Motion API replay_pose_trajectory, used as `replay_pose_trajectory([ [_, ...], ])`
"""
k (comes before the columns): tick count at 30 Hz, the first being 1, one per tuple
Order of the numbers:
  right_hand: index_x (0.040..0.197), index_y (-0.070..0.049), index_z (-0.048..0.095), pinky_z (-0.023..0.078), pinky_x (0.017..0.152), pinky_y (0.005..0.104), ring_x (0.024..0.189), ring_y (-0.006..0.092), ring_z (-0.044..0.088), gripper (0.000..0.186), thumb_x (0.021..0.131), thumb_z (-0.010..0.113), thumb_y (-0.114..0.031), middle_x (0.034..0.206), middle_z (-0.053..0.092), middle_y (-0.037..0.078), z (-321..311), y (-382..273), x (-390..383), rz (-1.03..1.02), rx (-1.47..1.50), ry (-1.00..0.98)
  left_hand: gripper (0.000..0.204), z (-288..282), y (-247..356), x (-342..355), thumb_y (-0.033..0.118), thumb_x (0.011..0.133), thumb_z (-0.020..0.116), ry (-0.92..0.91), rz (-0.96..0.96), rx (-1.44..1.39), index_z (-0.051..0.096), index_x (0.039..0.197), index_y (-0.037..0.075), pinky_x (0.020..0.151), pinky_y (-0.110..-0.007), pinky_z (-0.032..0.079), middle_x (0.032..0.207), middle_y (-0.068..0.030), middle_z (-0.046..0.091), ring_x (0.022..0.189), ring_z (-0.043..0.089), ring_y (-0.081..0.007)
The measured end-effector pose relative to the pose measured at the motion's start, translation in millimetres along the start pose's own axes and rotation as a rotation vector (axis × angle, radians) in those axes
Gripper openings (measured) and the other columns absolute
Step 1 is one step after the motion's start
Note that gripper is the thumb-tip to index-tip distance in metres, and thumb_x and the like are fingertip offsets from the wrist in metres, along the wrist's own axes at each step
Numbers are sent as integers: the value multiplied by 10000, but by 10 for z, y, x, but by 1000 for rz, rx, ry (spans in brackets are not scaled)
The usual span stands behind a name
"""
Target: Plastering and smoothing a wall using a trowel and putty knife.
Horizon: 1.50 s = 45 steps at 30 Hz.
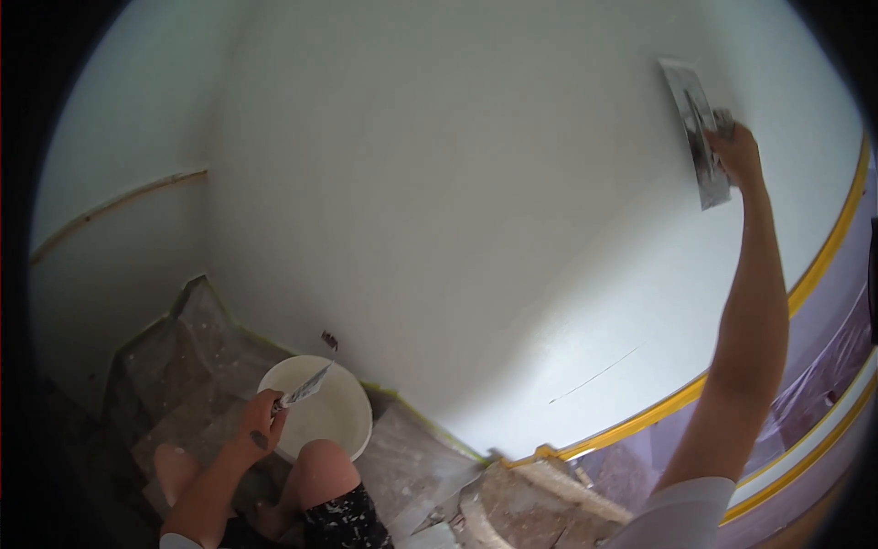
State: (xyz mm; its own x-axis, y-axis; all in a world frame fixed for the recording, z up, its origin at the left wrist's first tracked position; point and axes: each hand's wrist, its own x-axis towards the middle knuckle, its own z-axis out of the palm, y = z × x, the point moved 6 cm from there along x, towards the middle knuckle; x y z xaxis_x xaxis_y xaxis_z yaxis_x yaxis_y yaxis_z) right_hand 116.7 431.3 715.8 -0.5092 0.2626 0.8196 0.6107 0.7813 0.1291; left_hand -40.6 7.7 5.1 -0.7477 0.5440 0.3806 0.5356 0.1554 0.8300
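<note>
At the upper right, my right hand (pixel 737 153) is closed round the handle of a plastering trowel (pixel 692 137). The trowel's long metal blade lies against the pale wall (pixel 439 183), or very close to it. Down at the lower left, my left hand (pixel 261 430) grips a small pointed trowel (pixel 307 388), its blade smeared and tilted up over a white bucket (pixel 352 421). The bucket stands beside my knee, and my left hand partly covers its rim. What lies at its bottom is hard to make out.
Plastic sheeting (pixel 425 457) covers the floor along the wall's foot. Yellow tape (pixel 672 403) edges the wall at the right, with purple-tinted film (pixel 828 352) beyond it. A wooden strip (pixel 119 212) runs along the left wall. A dark hole (pixel 329 340) shows above the bucket.
</note>
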Motion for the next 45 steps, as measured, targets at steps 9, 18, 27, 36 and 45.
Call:
replay_pose_trajectory([
  [9, 908, -50, 572, 512, 730, 450, 858, 355, 631, 266, 777, 658, -264, 889, 643, 159, 1669, -929, -1915, -325, -367, -280, 228, 60, 112, 20, 94, 894, 583, -24, -117, -77, 505, 1084, -3, 651, -303, 457, 859, -123, 569, 720, 555, -199],
  [18, 825, -94, 538, 524, 584, 350, 650, 214, 659, 102, 756, 611, -113, 771, 588, 76, 3085, -1233, -4053, -541, -375, -315, 188, -135, 144, -64, 121, 907, 587, 142, -93, -194, 499, 1020, -1, 584, -248, 395, 788, -55, 536, 654, 465, -97],
  [27, 883, -77, 577, 508, 634, 423, 737, 286, 664, 154, 804, 607, -205, 856, 654, 126, 3520, -1239, -5634, -169, -74, -675, 170, -456, 57, -86, 118, 927, 548, 201, -127, -585, 530, 1046, -3, 610, -251, 446, 840, -50, 610, 668, 533, -99],
  [36, 951, -36, 597, 483, 704, 256, 789, 125, 597, 128, 839, 658, -40, 893, 635, 33, 2302, -674, -5505, 788, 1448, -109, 216, 63, 195, -135, 201, 952, 528, -416, -371, -954, 609, 990, 5, 570, -240, 448, 819, -36, 613, 631, 535, -94],
  [45, 1236, -52, 532, 460, 950, 402, 1118, 251, 552, 428, 913, 532, -332, 1220, 577, 87, 2114, -972, -5509, 668, 2143, -105, 293, 668, 950, -263, 276, 947, 562, -796, -362, -1054, 644, 959, -5, 550, -225, 437, 797, -44, 621, 616, 536, -92],
])
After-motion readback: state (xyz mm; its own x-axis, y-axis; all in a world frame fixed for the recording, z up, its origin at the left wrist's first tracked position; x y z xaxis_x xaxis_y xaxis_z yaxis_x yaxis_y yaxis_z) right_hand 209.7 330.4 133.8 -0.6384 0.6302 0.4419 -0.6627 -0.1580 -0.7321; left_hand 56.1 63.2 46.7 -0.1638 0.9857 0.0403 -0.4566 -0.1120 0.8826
